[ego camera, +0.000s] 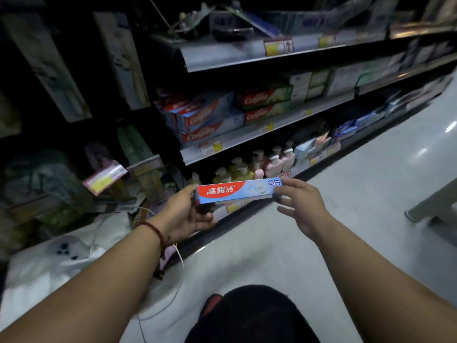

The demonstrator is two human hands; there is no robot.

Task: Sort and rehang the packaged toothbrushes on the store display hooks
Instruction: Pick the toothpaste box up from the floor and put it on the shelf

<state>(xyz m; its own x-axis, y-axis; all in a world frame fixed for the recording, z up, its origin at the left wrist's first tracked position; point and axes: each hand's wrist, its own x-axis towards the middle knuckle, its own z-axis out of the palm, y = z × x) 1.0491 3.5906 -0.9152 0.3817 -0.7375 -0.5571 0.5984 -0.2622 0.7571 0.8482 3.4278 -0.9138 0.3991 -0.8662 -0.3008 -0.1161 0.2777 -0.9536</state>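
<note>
Okay, both hands are on one box, and it reads as toothpaste, not a toothbrush pack. The left hand grips its left end with fingers curled around it; the right hand pinches the right end, its other fingers loose and spread. The box is level between the hands. Judgement: thin carton, light, stiff along its length but crushable at the faces, glossy so a bit slippery; hold it by the ends or narrow edges, as now. The packs that are likely the toothbrushes hang up and left of the left hand, well apart, dark and blurred; hooks can't be made out. Those would probably be light, flat card and blister that flexes, best pinched near the top hang hole. A shelf of similar boxes sits above the hands, and bottles are just beyond the box.
</note>
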